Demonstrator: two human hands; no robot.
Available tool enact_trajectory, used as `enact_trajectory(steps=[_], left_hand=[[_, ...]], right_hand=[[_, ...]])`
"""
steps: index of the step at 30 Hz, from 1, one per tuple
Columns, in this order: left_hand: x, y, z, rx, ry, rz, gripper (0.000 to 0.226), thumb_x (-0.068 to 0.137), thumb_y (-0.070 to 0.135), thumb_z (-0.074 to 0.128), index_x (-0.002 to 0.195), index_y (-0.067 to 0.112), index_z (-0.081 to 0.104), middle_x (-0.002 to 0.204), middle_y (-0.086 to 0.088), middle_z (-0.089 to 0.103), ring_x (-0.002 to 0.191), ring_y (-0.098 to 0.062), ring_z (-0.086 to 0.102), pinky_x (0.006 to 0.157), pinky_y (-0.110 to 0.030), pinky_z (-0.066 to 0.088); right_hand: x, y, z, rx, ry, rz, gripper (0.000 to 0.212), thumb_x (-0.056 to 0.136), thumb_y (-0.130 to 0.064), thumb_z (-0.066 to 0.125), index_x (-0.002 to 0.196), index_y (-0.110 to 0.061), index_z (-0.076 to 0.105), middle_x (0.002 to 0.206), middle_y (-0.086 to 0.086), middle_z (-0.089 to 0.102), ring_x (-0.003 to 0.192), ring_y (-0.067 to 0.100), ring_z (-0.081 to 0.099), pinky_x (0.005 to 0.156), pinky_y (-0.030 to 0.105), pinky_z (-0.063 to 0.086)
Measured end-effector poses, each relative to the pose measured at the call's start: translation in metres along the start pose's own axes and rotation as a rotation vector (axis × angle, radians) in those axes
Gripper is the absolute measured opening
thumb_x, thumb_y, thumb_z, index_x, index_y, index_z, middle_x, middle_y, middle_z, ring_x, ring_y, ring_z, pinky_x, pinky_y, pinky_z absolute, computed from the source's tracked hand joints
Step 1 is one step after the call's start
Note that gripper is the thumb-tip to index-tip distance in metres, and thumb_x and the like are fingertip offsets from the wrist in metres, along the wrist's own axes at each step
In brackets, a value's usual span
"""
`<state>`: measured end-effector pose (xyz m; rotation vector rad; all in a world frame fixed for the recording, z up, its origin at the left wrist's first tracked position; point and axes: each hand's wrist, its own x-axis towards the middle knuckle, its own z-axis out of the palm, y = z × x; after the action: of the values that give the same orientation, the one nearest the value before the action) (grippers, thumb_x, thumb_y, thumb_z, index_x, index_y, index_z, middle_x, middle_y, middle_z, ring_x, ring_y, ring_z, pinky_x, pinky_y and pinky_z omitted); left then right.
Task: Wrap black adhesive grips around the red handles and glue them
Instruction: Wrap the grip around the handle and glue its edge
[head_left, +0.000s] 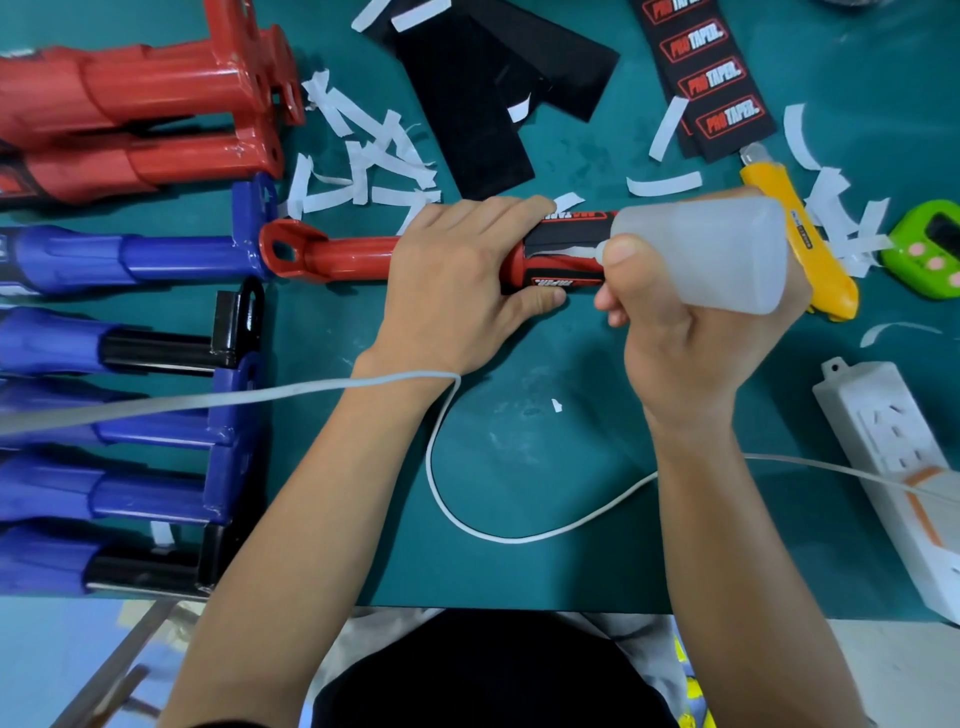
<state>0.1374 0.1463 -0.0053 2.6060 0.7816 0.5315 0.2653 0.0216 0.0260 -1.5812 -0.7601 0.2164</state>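
A red handle (337, 254) lies crosswise on the green mat, its eyelet end pointing left. My left hand (462, 280) grips it over the black grip (566, 249), which is partly wrapped around its right part, with a gap showing red and a white strip. My right hand (691, 332) holds a translucent glue bottle (717, 254) with its nozzle at the grip's seam. Spare black grips with red lettering (711, 83) and plain black sheets (478, 98) lie at the back.
Red handles (140, 109) lie at the back left, blue and black ones (130, 415) along the left. White backing strips (363, 156) litter the mat. A yellow utility knife (795, 244), green timer (930, 249), white power strip (893, 467) and white cable (498, 535) lie nearby.
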Motion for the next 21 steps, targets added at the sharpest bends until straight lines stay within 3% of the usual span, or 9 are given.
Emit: enact_trajectory(steps=[4,10,16,21], left_hand=[[0.0002,0.0003,-0.0012,-0.004,-0.012,-0.003,0.066,0.083,0.064,0.077,0.133,0.022,0.067,0.124,0.007,0.071,0.106,-0.024,0.066,0.090,-0.040,0.044],[0.0004,0.0005,-0.0016,-0.004,-0.018,-0.005,0.066,0.083,0.063,0.077,0.133,0.022,0.067,0.125,0.006,0.071,0.107,-0.025,0.066,0.091,-0.040,0.042],[0.0000,0.0014,-0.0026,-0.004,-0.030,-0.003,0.066,0.082,0.062,0.076,0.133,0.022,0.067,0.125,0.006,0.071,0.108,-0.025,0.065,0.092,-0.039,0.042],[0.0001,0.0018,-0.0037,-0.003,-0.026,-0.003,0.066,0.082,0.061,0.076,0.133,0.020,0.067,0.124,0.005,0.072,0.106,-0.026,0.066,0.091,-0.040,0.043]], right_hand=[[-0.0013,-0.0011,-0.0018,-0.021,0.008,0.007,0.039,0.095,-0.029,0.073,0.081,0.007,0.069,0.067,0.010,0.068,0.058,0.040,0.064,0.054,0.050,0.050],[-0.0023,0.0017,-0.0041,-0.044,0.023,0.022,0.047,0.095,-0.037,0.075,0.085,0.008,0.068,0.072,0.017,0.068,0.060,0.043,0.064,0.052,0.051,0.050],[-0.0022,0.0036,-0.0070,-0.034,0.036,-0.005,0.046,0.096,-0.040,0.074,0.085,0.005,0.069,0.073,0.010,0.069,0.061,0.041,0.066,0.053,0.050,0.051],[-0.0004,0.0006,-0.0081,-0.014,0.021,-0.060,0.031,0.098,-0.037,0.073,0.084,-0.010,0.070,0.072,0.004,0.069,0.061,0.038,0.067,0.054,0.051,0.052]])
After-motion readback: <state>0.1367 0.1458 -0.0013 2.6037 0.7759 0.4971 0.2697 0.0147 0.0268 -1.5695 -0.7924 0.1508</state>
